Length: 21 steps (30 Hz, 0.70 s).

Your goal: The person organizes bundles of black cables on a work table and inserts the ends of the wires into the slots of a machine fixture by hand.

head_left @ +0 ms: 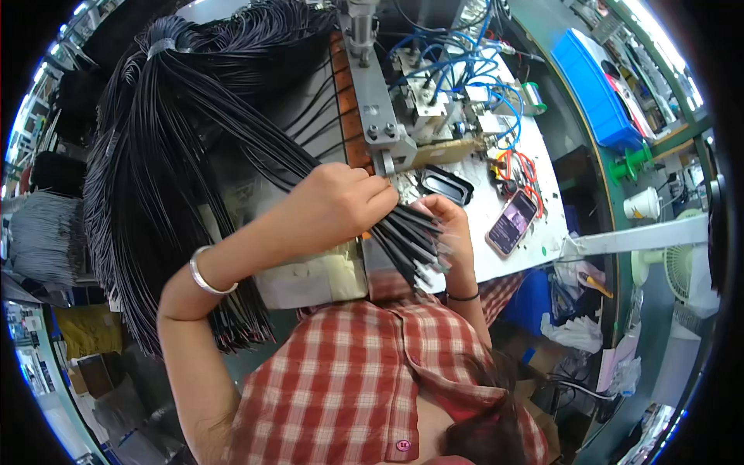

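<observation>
A bundle of black cables [403,236] crosses in front of my body, its stripped, pale ends fanning out to the right. My left hand [341,198], a silver bangle at its wrist, is wrapped round the bundle. At the cable ends is my right hand [453,225], its thumb and fingers closed on some of them; its palm is partly hidden. Beyond my hands stands a metal press machine [380,116] with an orange-brown slotted strip [350,108] along its left side. Several single black cables lie across that strip.
A large hank of black cables [167,101] hangs over the table's left side. Blue air tubes [465,70] loop above the machine. Right of my hands lie a black oval tray [447,186], a phone [511,223] and red wires [525,170]. A blue bin [593,89] stands farther right.
</observation>
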Each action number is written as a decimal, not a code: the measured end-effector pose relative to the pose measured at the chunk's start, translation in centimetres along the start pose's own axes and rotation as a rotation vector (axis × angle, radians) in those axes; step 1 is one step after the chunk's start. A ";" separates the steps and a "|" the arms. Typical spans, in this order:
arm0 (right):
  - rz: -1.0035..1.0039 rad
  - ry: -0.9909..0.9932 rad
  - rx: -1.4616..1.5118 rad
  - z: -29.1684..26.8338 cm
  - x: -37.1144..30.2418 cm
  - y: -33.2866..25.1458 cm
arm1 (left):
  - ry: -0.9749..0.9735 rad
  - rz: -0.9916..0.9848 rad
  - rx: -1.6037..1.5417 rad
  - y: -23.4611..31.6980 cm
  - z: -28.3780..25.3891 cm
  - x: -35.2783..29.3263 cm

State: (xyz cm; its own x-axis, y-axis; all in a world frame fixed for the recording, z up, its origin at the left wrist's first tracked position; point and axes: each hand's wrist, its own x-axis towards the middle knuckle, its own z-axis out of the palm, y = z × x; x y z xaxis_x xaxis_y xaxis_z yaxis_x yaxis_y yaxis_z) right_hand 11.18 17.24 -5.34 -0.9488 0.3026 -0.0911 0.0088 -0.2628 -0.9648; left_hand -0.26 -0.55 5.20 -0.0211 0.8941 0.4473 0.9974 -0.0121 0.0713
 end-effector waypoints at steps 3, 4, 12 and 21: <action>-0.108 0.078 0.060 1.4 0.3 -1.3 | 0.011 -0.106 0.030 -0.4 1.8 -0.5; -0.156 0.125 0.089 1.6 0.3 -1.6 | 0.015 -0.156 0.035 -0.4 2.2 -0.7; -0.071 -0.002 0.097 0.8 1.5 -1.4 | -0.107 -0.347 -0.131 -0.8 2.4 -1.3; 0.014 0.067 0.112 1.4 2.9 -0.8 | -0.170 -0.327 -0.094 -1.2 2.6 -0.9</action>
State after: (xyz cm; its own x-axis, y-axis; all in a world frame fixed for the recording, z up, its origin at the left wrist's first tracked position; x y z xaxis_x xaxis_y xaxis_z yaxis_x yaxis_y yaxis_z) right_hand 7.95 17.05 -4.52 -0.9256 0.3575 -0.1245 -0.0167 -0.3671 -0.9301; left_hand -1.26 -0.21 2.36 -0.3172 0.9192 0.2334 0.9291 0.2518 0.2708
